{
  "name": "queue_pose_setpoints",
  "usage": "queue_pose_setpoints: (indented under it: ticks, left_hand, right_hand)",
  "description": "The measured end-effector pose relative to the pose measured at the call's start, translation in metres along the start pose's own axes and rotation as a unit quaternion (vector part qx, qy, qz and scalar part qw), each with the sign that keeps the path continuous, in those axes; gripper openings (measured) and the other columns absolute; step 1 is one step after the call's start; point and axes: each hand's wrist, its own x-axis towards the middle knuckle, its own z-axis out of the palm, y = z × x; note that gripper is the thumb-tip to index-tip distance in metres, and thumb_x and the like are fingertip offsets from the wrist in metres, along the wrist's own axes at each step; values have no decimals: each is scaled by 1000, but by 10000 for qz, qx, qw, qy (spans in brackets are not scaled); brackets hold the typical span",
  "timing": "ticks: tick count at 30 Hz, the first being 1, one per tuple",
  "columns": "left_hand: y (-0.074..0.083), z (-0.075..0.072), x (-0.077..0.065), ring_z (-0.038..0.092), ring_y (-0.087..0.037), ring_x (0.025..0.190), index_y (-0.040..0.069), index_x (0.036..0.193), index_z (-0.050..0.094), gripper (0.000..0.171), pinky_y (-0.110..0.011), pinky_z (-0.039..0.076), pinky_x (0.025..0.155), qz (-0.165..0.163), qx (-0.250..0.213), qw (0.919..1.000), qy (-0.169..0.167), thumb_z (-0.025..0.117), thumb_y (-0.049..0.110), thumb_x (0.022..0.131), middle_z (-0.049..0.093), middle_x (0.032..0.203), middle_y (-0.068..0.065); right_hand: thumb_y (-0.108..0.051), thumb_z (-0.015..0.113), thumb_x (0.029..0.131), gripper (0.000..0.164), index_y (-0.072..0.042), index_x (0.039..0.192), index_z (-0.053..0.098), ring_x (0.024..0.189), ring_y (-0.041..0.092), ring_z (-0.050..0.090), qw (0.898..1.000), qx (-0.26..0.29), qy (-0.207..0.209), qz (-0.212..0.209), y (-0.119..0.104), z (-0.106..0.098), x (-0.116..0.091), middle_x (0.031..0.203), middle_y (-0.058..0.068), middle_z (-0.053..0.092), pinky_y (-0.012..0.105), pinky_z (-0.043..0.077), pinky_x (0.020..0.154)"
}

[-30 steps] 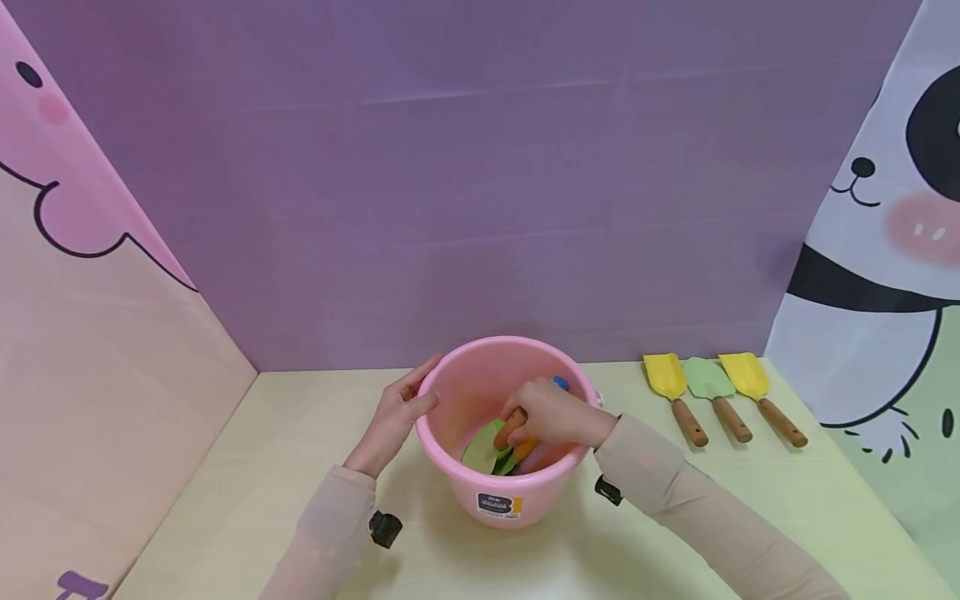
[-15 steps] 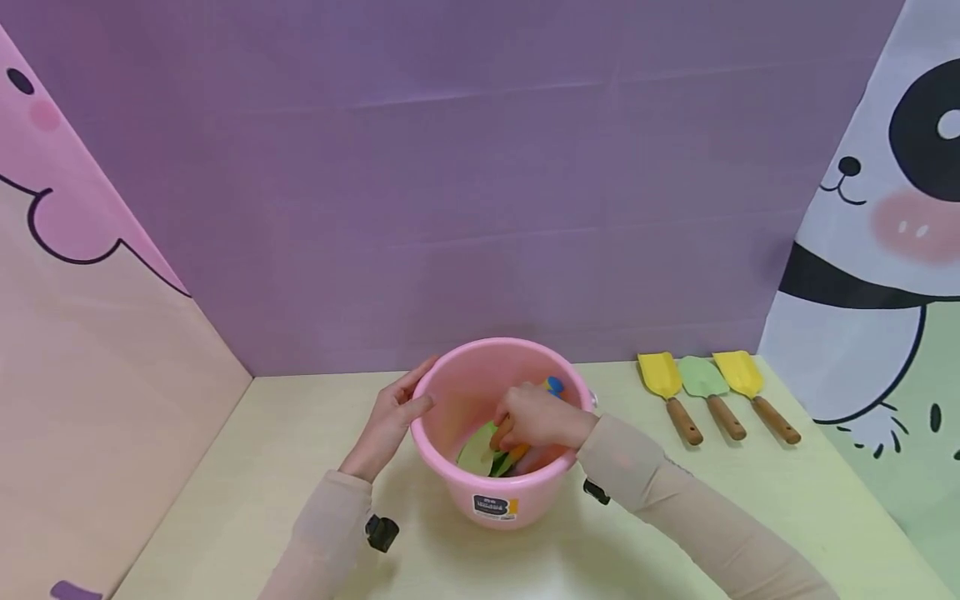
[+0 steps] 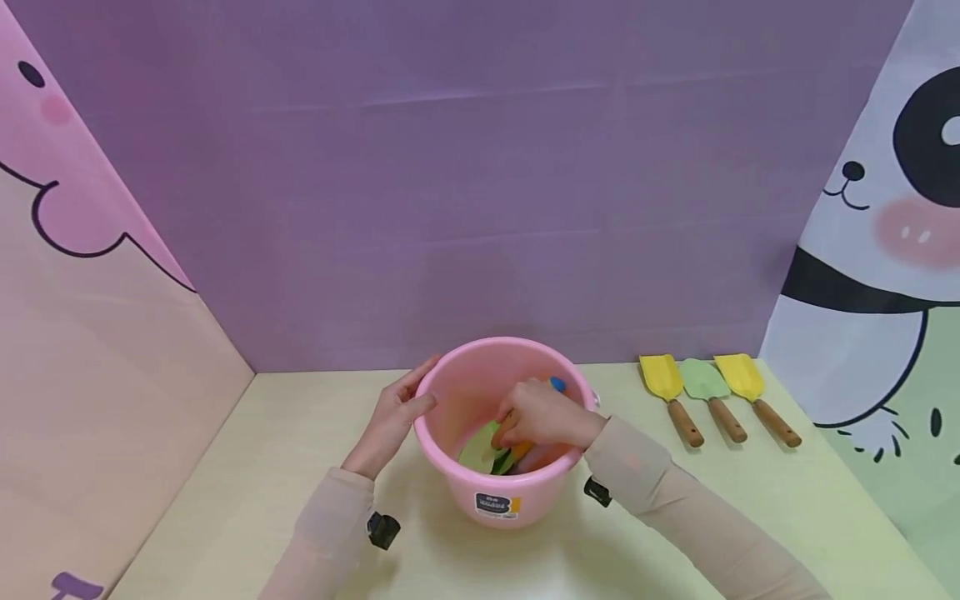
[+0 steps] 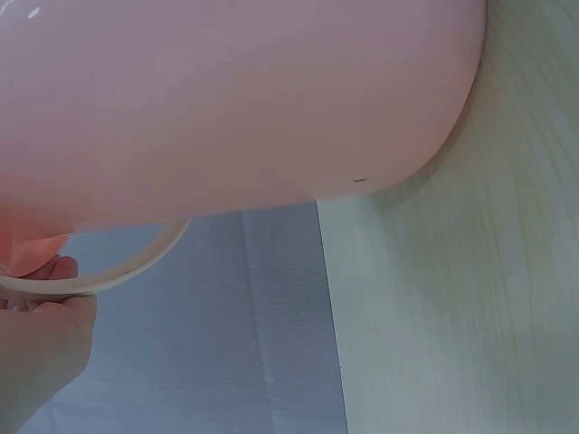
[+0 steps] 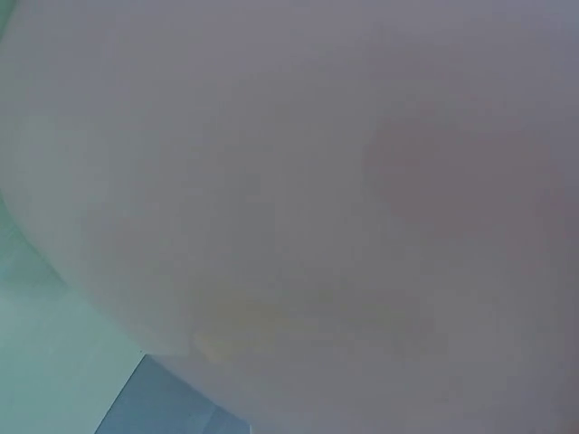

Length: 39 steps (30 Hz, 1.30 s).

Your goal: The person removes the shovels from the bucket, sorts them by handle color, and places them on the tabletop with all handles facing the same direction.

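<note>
A pink bucket (image 3: 536, 497) stands on the table in the head view. At its left rim my left hand (image 3: 385, 427) grips the wall, thumb inside and fingers outside. The left wrist view shows that hand (image 4: 50, 344) beside a pale curved bucket handle (image 4: 149, 258). My right hand (image 3: 546, 414) reaches into the bucket, its fingers curled round a brown wooden handle (image 3: 498, 437) that they mostly hide. Below it lie a light green flat piece (image 3: 476, 452) and an orange piece (image 3: 521, 450). A blue tip (image 3: 557, 384) shows behind the right hand.
Two yellow shovels (image 3: 662, 378) and a green one (image 3: 704, 380), all wooden-handled, lie in a row at the table's back right. A purple backdrop (image 3: 480, 208) rises directly behind the bucket. The right wrist view is filled by the blurred bucket wall (image 5: 271, 199).
My right hand has turned slightly inside the bucket and covers more of the wooden handle. The left hand keeps its grip on the rim.
</note>
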Motion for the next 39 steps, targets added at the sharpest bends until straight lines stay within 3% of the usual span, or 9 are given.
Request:
queue_pose_setpoints:
  ticks: [4,7,14,18,22,26,32,39]
  left_hand:
    - [-1,-1,1,47,-23,120,19,138,42,53,-16,47,83,-17,29,10000,1,50,10,87,43,140,-5]
    - [-1,-2,-1,46,-23,120,21,138,42,52,-17,46,84,-64,88,9999,6,51,10,88,44,140,-5]
    - [-1,-2,-1,47,-24,119,24,138,42,52,-19,48,83,-176,177,9997,11,50,11,89,44,139,-4]
    - [0,-1,1,46,-24,120,22,139,42,52,-17,48,82,-176,123,9998,-20,49,10,89,43,140,-4]
    - [0,1,3,46,-22,119,21,139,41,52,-17,48,81,-144,62,9998,-98,49,10,89,42,141,-4]
    - [0,1,4,46,-21,118,22,139,41,52,-21,49,83,-130,54,9998,-123,49,11,89,42,141,-3]
    - [0,-1,3,50,-15,113,22,139,41,51,-25,48,87,-153,74,9998,-63,51,13,89,44,139,-4]
    - [-2,-2,4,51,-12,111,20,139,42,52,-18,48,83,-159,17,9999,-1,51,11,88,45,139,-5]
  right_hand:
    - [-17,73,75,4,-13,76,74,56,8,62,9996,106,251,53,1,-2,-3,62,-7,66,21,49,53]
    - [-19,74,75,8,-13,82,75,60,5,63,9990,241,372,98,1,-4,-7,69,-9,68,20,50,60]
    - [-17,72,78,10,-12,86,74,68,7,64,9964,561,603,-205,-2,-19,-20,74,-5,70,21,51,68]
    - [-21,72,77,15,-17,92,74,77,2,63,9954,465,833,19,-6,-27,-29,83,-10,71,20,51,70]
    - [-22,72,77,22,-13,97,73,81,5,65,9928,381,1118,169,-8,-33,-39,89,-5,72,21,51,70]
    - [-22,70,79,21,-16,99,73,80,7,66,9894,632,1269,325,-8,-40,-46,92,-4,72,20,49,62]
    - [-27,68,81,19,-27,100,72,85,8,66,9790,1312,1500,434,-2,-46,-56,92,-12,71,18,42,60]
    - [-32,68,80,33,-15,109,68,99,10,64,9583,1779,2145,627,6,-53,-63,96,-5,71,31,49,85]
